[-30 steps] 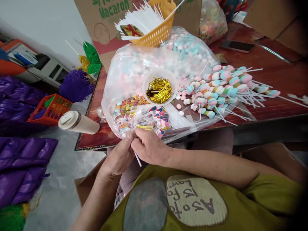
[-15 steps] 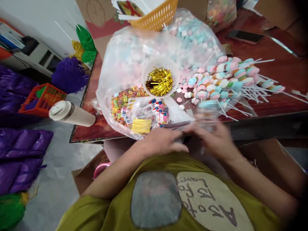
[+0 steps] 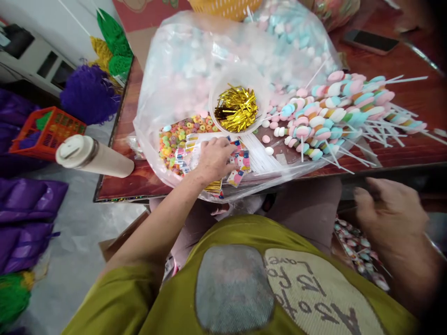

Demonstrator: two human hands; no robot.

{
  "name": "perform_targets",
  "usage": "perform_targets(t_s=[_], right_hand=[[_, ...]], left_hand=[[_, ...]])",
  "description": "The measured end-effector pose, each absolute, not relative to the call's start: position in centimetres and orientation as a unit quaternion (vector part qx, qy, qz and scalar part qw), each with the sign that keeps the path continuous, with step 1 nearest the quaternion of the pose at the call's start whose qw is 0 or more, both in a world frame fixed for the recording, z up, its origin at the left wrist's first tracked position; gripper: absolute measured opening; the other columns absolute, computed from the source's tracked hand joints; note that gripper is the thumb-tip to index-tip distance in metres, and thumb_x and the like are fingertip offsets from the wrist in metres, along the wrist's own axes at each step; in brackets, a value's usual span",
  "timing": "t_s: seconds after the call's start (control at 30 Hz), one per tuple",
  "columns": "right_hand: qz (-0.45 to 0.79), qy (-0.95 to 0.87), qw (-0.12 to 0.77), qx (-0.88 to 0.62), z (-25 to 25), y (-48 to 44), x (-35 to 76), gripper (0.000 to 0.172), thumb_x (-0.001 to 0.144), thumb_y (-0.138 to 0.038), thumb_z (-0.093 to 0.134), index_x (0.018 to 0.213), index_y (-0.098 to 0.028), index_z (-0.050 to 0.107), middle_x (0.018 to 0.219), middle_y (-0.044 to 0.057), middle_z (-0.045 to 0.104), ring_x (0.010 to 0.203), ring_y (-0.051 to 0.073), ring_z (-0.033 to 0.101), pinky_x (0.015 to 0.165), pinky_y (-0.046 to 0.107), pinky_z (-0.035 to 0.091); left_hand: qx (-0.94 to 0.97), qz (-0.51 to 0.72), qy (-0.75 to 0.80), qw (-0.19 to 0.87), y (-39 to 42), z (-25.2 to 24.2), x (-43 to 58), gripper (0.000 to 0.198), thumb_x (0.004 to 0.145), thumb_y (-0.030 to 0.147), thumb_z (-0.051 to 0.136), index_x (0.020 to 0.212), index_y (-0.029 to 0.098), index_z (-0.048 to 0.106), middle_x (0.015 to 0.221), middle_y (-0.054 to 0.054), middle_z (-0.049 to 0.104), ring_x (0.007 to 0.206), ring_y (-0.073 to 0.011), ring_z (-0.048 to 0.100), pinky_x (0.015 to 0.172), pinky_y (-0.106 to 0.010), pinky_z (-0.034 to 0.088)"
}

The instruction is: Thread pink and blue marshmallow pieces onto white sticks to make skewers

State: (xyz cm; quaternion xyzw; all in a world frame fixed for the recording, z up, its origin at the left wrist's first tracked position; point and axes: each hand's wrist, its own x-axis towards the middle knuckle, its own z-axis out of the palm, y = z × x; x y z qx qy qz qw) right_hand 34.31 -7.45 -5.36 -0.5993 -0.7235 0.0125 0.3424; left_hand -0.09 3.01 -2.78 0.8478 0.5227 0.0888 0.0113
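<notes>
My left hand (image 3: 217, 160) rests palm down on a pile of clear, colourfully printed packets (image 3: 240, 160), with thumb and fingers apart. Under its wrist shows a bundle of gold twist ties (image 3: 213, 187). My right hand (image 3: 393, 214), somewhat blurred, hangs beyond the table's front edge at the right, thumb spread from the fingers and nothing visible in it. Below it lie several wrapped candies (image 3: 359, 249) in a box. Sticks threaded with pastel candies (image 3: 324, 123) are heaped on the table, right of white sticks (image 3: 260, 156) and a tub (image 3: 213, 104) of gold ties (image 3: 239, 109).
A large clear bag (image 3: 174, 60) of pastel candies covers much of the table (image 3: 117, 184). Small ring candies (image 3: 185, 132) lie at its left front. A tumbler (image 3: 94, 156) stands left of the table; a phone (image 3: 372, 42) lies at the back right. An orange basket (image 3: 49, 135) is farther left.
My hands have moved apart. The left went up and onto the printed packets; the right swung right and down over the box, and the blurred candy piece it held is gone from it.
</notes>
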Motion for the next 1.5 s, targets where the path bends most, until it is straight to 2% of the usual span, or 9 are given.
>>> perform_targets(t_s=[0.2, 0.33, 0.47, 0.57, 0.87, 1.13, 1.3, 1.43, 1.5], right_hand=[[0.030, -0.804, 0.406, -0.434, -3.0, -1.4, 22.3, 0.022, 0.084, -0.027, 0.053, 0.104, -0.019, 0.060, 0.096, 0.011, 0.060, 0.092, 0.023, 0.058, 0.079, 0.039, 0.050], [0.094, -0.811, 0.382, -0.433, -2.3, 4.0, 17.5, 0.036, 0.083, -0.036, 0.053, 0.113, -0.016, 0.052, 0.102, 0.011, 0.056, 0.097, 0.025, 0.054, 0.078, 0.041, 0.047], [0.140, -0.817, 0.314, -0.462, -3.8, 8.0, 15.1, 0.012, 0.085, -0.030, 0.048, 0.084, -0.020, 0.053, 0.077, 0.004, 0.056, 0.081, 0.021, 0.054, 0.073, 0.038, 0.045], [0.100, -0.820, 0.311, -0.471, -4.6, 8.3, 14.6, 0.015, 0.086, -0.029, 0.044, 0.075, -0.021, 0.048, 0.078, 0.006, 0.056, 0.084, 0.022, 0.052, 0.076, 0.039, 0.042], [0.063, -0.842, 0.313, -0.434, -1.7, 8.1, 15.3, 0.017, 0.078, -0.035, 0.058, 0.088, -0.022, 0.052, 0.101, 0.010, 0.055, 0.102, 0.027, 0.046, 0.083, 0.041, 0.038], [0.160, -0.802, 0.350, -0.457, -2.9, 8.8, 15.5, 0.023, 0.086, -0.031, 0.042, 0.068, -0.019, 0.050, 0.069, 0.004, 0.054, 0.073, 0.017, 0.051, 0.069, 0.029, 0.038], [0.165, -0.812, 0.353, -0.434, -2.8, 9.0, 16.9, 0.024, 0.085, -0.033, 0.045, 0.068, -0.018, 0.054, 0.067, 0.003, 0.056, 0.069, 0.016, 0.051, 0.065, 0.027, 0.039], [0.162, -0.803, 0.409, -0.402, -1.7, 8.7, 17.6, 0.029, 0.078, -0.035, 0.054, 0.101, -0.017, 0.057, 0.105, 0.011, 0.058, 0.098, 0.022, 0.050, 0.083, 0.034, 0.039], [0.165, -0.803, 0.425, -0.384, -1.6, 8.6, 17.4, 0.021, 0.080, -0.031, 0.051, 0.094, -0.018, 0.058, 0.096, 0.009, 0.059, 0.091, 0.021, 0.051, 0.080, 0.033, 0.039]], left_hand=[[0.808, 0.209, 0.544, 0.083, 4.4, -3.8, -1.0, 0.013, 0.078, 0.030, 0.062, 0.079, 0.017, 0.064, 0.080, -0.003, 0.065, 0.082, -0.0197, 0.057, 0.077, -0.036, 0.039], [0.811, 0.270, 0.503, 0.132, 5.4, -2.6, -1.3, 0.014, 0.080, 0.026, 0.057, 0.090, 0.017, 0.062, 0.077, 0.000, 0.065, 0.074, -0.0151, 0.059, 0.077, -0.031, 0.043], [0.812, 0.300, 0.488, 0.112, 7.0, -2.5, -1.6, 0.033, 0.079, 0.026, 0.058, 0.111, 0.020, 0.054, 0.091, -0.001, 0.065, 0.087, -0.0181, 0.060, 0.085, -0.036, 0.043], [0.809, 0.305, 0.495, 0.086, 7.6, -2.9, -2.2, 0.028, 0.077, 0.031, 0.061, 0.103, 0.022, 0.058, 0.094, -0.004, 0.065, 0.093, -0.0210, 0.058, 0.086, -0.038, 0.043], [0.857, 0.230, 0.460, 0.019, 8.1, 0.1, -3.1, 0.019, 0.083, 0.037, 0.052, 0.072, 0.026, 0.062, 0.086, -0.004, 0.064, 0.092, -0.0242, 0.054, 0.090, -0.046, 0.036], [0.824, 0.238, 0.512, -0.039, 7.1, 1.2, -2.5, 0.041, 0.081, 0.040, 0.056, 0.117, 0.020, 0.056, 0.121, -0.010, 0.057, 0.112, -0.0268, 0.047, 0.093, -0.041, 0.032], [0.808, 0.243, 0.536, -0.022, 7.2, 1.9, -1.8, 0.016, 0.082, 0.031, 0.055, 0.076, 0.020, 0.065, 0.079, -0.003, 0.068, 0.085, -0.0206, 0.057, 0.088, -0.039, 0.032], [0.861, 0.185, 0.474, 0.031, 7.4, 3.7, -1.7, 0.014, 0.082, 0.025, 0.053, 0.077, 0.019, 0.065, 0.076, -0.002, 0.068, 0.081, -0.0189, 0.058, 0.089, -0.038, 0.035], [0.873, 0.152, 0.461, 0.045, 7.7, 4.1, -1.7, 0.016, 0.082, 0.024, 0.050, 0.079, 0.018, 0.064, 0.080, -0.003, 0.068, 0.082, -0.0195, 0.059, 0.087, -0.037, 0.037]])
